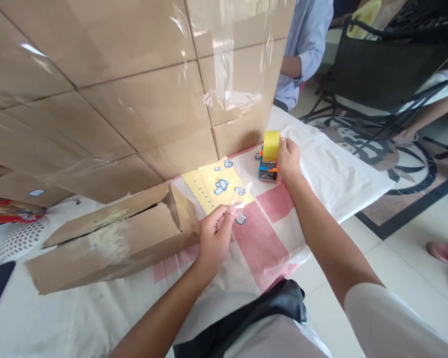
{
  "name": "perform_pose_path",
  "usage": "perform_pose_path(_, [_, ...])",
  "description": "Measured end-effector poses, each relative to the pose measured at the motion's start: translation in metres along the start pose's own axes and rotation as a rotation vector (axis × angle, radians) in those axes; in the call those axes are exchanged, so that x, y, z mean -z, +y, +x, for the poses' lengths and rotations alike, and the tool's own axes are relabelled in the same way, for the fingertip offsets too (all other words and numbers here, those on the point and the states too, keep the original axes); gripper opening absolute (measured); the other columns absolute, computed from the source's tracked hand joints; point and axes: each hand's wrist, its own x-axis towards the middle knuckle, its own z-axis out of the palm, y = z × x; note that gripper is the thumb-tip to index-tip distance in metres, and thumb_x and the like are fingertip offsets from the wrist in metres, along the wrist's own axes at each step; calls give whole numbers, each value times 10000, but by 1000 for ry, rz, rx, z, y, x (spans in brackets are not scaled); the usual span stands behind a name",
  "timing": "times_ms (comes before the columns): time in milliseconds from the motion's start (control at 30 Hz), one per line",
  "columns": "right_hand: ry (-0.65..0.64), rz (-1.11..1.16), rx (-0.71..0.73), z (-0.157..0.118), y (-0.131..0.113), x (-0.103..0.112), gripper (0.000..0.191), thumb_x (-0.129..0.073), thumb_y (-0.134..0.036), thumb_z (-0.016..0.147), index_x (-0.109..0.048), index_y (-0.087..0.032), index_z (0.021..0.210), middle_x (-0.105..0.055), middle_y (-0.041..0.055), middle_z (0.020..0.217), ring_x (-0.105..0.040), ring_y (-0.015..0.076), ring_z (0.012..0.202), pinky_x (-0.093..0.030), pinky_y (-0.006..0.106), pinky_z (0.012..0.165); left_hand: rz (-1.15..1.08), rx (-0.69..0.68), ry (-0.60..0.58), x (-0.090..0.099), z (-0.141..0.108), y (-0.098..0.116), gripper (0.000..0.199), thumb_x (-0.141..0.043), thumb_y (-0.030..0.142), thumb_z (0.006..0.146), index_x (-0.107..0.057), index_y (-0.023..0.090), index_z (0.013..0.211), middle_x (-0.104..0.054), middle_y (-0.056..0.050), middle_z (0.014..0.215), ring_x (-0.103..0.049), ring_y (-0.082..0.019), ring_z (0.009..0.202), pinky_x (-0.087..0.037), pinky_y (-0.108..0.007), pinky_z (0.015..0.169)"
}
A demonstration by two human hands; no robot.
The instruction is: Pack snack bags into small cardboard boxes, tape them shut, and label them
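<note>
My left hand (217,233) pinches a small piece of clear tape (239,200) between thumb and fingertips, just over the near edge of a yellow sheet of paper (196,181). Small blue-outlined paper cutouts (221,187) lie on that sheet, and one more cutout (241,219) is by its near edge. My right hand (289,156) is closed around the side of a tape dispenser (269,172), blue and orange with a yellow roll of tape (271,145), on the cloth to the right of the paper. Another cutout (257,156) sits beside the dispenser.
Wrapped cardboard boxes (145,109) form a tall wall behind the paper. A long cardboard box (115,238) lies at left on the patterned tablecloth (261,248). A person in a blue shirt (308,44) is beyond the boxes, near a dark chair (392,74).
</note>
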Motion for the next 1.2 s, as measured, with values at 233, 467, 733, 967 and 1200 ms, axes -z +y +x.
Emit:
perform_pose_path(233, [-296, 1, 297, -68, -129, 22, 341, -527, -544, 954, -638, -225, 899, -660, 80, 959, -606, 255, 984, -423, 438, 926, 25, -64, 298, 31, -53, 41, 331, -598, 434, 959, -698, 199, 748, -730, -55, 802, -676, -197, 782, -546, -286, 714])
perform_pose_path(467, [-966, 221, 669, -112, -242, -39, 232, -657, -307, 915, -638, -208, 706, -632, 9, 751, -578, 174, 815, -392, 357, 838, -5, -134, 595, 66, -70, 50, 340, -609, 414, 962, -666, 189, 714, -772, -52, 858, -602, -121, 640, -470, -228, 594])
perform_pose_path(733, [-1030, -98, 777, -119, -259, -120, 256, -572, -174, 862, -518, -168, 612, -583, -15, 685, -501, 144, 746, -268, 361, 833, -172, 97, 656, 109, -70, 37, 373, -708, 530, 839, -756, 161, 820, -686, -41, 623, -420, -80, 490, -323, -215, 492])
perform_pose_path(967, [-1031, -195, 625, -129, -254, -138, 225, -538, -144, 812, -500, -164, 591, -558, -7, 698, -460, 124, 703, -268, 317, 732, -34, 216, 657, 131, -59, 43, 422, -714, 564, 785, -708, 155, 678, -515, 17, 453, -443, -105, 506, -365, -230, 565])
perform_pose_path(1200, [-1004, -174, 630, -130, -239, -145, 236, -530, -138, 824, -452, -178, 605, -539, -4, 715, -448, 103, 633, -296, 269, 593, 336, 261, 807, 122, -51, 52, 469, -573, 471, 895, -513, 183, 530, -383, 38, 481, -362, -106, 529, -286, -258, 555])
